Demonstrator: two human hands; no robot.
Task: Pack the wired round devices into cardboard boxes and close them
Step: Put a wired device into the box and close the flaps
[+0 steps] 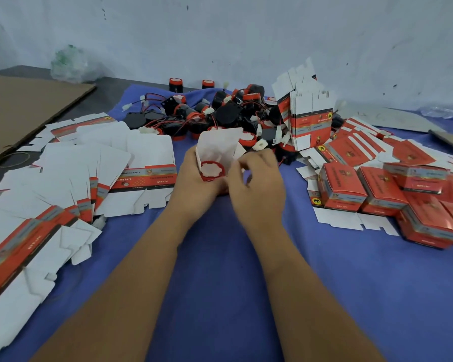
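At the middle of the blue cloth my left hand (191, 178) grips an open cardboard box (217, 145), its white flaps standing up. A round device (211, 170) with a red rim and white centre sits inside the box mouth. My right hand (256, 176) is at the box's right edge, fingers curled and pinching something small there; what it pinches is blurred. Behind the box lies a heap of black and red round devices (220, 111) with red wires and white plugs.
Flat unfolded boxes (71, 178) cover the left side. More flat boxes stand in a stack (311, 118) at the back right. Several closed red boxes (377, 194) are piled at the right. A brown cardboard sheet (24, 108) lies far left, with a plastic bottle (442, 111) far right.
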